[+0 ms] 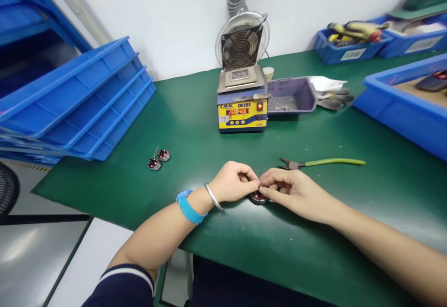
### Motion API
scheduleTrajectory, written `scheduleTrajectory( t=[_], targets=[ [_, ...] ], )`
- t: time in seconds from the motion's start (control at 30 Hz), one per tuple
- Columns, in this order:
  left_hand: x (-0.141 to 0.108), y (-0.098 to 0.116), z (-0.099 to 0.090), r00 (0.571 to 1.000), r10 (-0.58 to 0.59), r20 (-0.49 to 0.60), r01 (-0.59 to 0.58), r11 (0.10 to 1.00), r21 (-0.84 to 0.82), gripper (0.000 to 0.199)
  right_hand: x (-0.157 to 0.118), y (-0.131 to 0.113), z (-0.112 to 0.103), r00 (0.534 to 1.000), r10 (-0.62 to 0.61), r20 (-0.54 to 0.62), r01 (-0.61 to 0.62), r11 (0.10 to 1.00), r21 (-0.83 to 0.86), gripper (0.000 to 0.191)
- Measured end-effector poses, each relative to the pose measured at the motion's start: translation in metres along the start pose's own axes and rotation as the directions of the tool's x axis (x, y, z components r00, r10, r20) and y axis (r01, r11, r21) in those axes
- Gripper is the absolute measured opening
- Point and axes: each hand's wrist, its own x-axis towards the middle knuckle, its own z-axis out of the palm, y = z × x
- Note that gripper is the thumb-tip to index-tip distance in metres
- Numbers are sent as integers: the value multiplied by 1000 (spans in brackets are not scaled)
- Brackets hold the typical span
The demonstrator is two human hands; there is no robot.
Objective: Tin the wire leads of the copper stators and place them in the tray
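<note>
A small round motor (258, 198) with a dark rim and reddish windings sits on the green table, partly covered by my fingers. My left hand (237, 182) comes in from the left, thumb and forefinger pinched together at the motor's top. From the other side my right hand (287, 188) meets it, its thumb and fingertips also pinched there. What lies between the fingertips is too small and hidden to make out; it may be the motor's wires. Just behind my right hand lie cutting pliers (324, 162) with green handles. Two more motors (159, 159) rest farther left.
A yellow and blue solder pot (242, 116) with a fan stands at the back, beside a purple bin (293, 93) and grey gloves (333, 99). Stacked blue trays (104, 106) rise at left. A blue crate (401, 111) and smaller tool bins (352, 48) line the right.
</note>
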Motion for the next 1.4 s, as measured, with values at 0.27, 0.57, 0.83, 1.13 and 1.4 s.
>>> scheduleTrajectory(
  t=[0.27,0.57,0.83,1.13,1.4],
  targets=[
    [2,9,12,980,-123,-158,80,964,-253,12,-3,-2,7,981,191,-40,-185,974,131,30],
    [1,13,6,986,-164,-22,155,962,-225,9,-2,-2,21,960,95,-262,-12,952,305,47],
    [3,9,4,987,-160,5,157,965,-209,9,-6,0,15,878,-367,-306,252,900,-355,29],
    [1,11,5,990,-131,50,139,961,-238,9,-2,1,13,905,-347,-245,298,930,-214,24],
    [1,9,7,988,-140,61,152,950,-271,14,-10,3,8,863,-421,-278,331,889,-317,10]
  ],
)
